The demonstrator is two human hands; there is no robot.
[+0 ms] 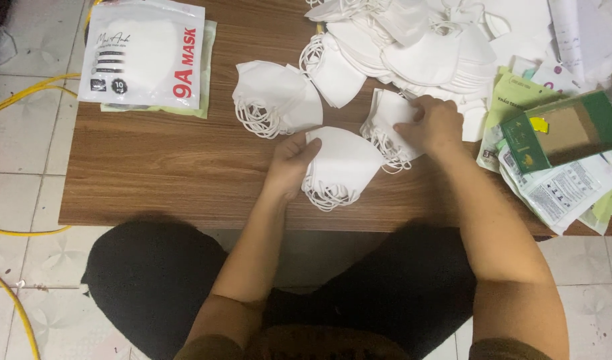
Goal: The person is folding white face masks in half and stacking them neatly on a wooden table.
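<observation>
My left hand (291, 163) rests on the left edge of a small stack of folded white face masks (346, 165) near the table's front edge, fingers curled onto it. My right hand (436, 123) presses down on a second stack of white masks (388, 115) just behind and to the right, with ear loops spilling out below. A third stack of masks (274, 97) lies untouched to the left of both hands. A large loose heap of white masks (419, 47) fills the back of the table.
A sealed white mask pouch (144, 53) lies on greenish pouches at the table's back left. Green and white packaging and a green box (562, 130) crowd the right edge. The wooden table (152, 173) stands on tiled floor with a yellow cable (12, 100).
</observation>
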